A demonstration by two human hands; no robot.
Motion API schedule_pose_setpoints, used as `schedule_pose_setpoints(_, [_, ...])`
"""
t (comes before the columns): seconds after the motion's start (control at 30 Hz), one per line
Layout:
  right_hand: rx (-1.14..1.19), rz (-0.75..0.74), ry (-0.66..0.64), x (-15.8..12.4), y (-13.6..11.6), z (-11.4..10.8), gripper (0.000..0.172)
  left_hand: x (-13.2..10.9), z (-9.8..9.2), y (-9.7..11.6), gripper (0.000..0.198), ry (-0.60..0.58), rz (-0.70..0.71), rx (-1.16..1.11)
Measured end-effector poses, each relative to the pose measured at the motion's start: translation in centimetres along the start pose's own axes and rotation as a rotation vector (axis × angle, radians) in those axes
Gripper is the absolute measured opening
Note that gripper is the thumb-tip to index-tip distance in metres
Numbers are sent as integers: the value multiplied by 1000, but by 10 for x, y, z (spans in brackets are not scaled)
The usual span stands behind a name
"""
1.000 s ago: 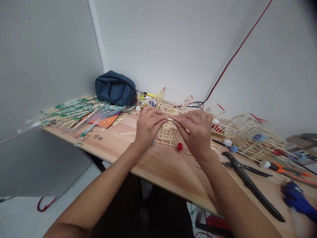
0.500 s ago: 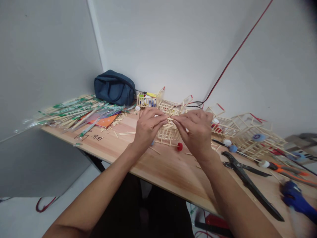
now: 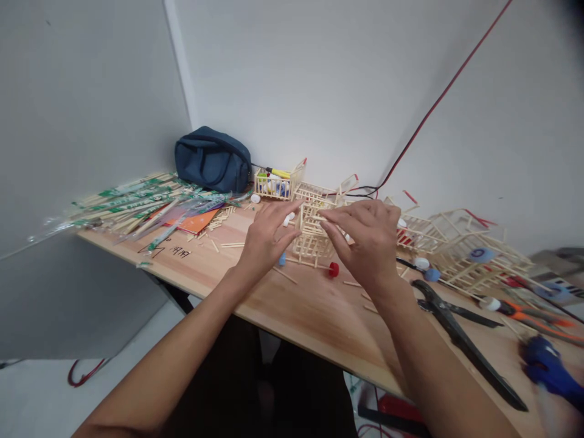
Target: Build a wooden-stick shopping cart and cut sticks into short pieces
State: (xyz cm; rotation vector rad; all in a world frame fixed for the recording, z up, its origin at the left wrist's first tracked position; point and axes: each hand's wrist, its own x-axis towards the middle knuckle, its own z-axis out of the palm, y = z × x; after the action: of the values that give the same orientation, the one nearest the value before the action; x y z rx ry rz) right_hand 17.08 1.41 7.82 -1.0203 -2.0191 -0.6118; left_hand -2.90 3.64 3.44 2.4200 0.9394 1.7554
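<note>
A small cart built of wooden sticks (image 3: pixel 314 248) stands on the table in front of me, with a red bottle-cap wheel (image 3: pixel 334 269) at its near right corner and a blue cap (image 3: pixel 282 260) at its near left. My left hand (image 3: pixel 267 234) is at the cart's left side, thumb and forefinger apart; a white cap (image 3: pixel 289 219) shows in the gap between them. Over the cart's right side, my right hand (image 3: pixel 367 237) pinches a short wooden stick (image 3: pixel 318 218) between thumb and fingertips. The right hand hides part of the cart's right side.
More stick carts (image 3: pixel 479 243) stand at right, near black-handled cutters (image 3: pixel 465 340), orange-handled pliers (image 3: pixel 538 316) and a blue glue gun (image 3: pixel 552 365). Wrapped chopsticks (image 3: pixel 132 201) and a blue bag (image 3: pixel 212 159) lie at left. A small stick basket (image 3: pixel 274 185) holds caps.
My left thumb and forefinger have parted and drawn back left from the stick, uncovering the white cap. The right hand keeps its pinch. The view has shifted slightly.
</note>
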Motion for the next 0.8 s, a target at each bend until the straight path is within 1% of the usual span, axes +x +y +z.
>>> schedule_pose_setpoints(0.13, [-33,17,42,-2,2,-6,20,-7,-9,-4,37,36,-85,48])
schedule_pose_setpoints(0.23, [-24,40,123,-6,4,-12,21,-12,-19,-10,32,89,-169,82])
schedule_pose_setpoints(0.3, [-1,37,188,-10,4,-14,25,-15,-26,-13,31,150,-239,98])
schedule_pose_setpoints(0.4, [5,25,246,-18,5,-12,33,-19,-31,-17,31,253,-357,100])
schedule_pose_setpoints(0.47, [-11,21,237,-23,4,-8,36,-20,-30,-16,30,261,-391,76])
schedule_pose_setpoints(0.53, [-19,10,216,-27,3,-4,36,-20,-25,-13,30,217,-364,48])
schedule_pose_setpoints(0.6, [-17,-7,208,-29,1,-1,35,-17,-18,-9,29,171,-298,46])
schedule_pose_setpoints(0.73, [-17,-41,200,-31,-2,1,35,-13,-3,1,29,130,-166,59])
schedule_pose_setpoints(0.8, [-23,-48,198,-31,-3,1,35,-14,4,3,29,111,-127,58])
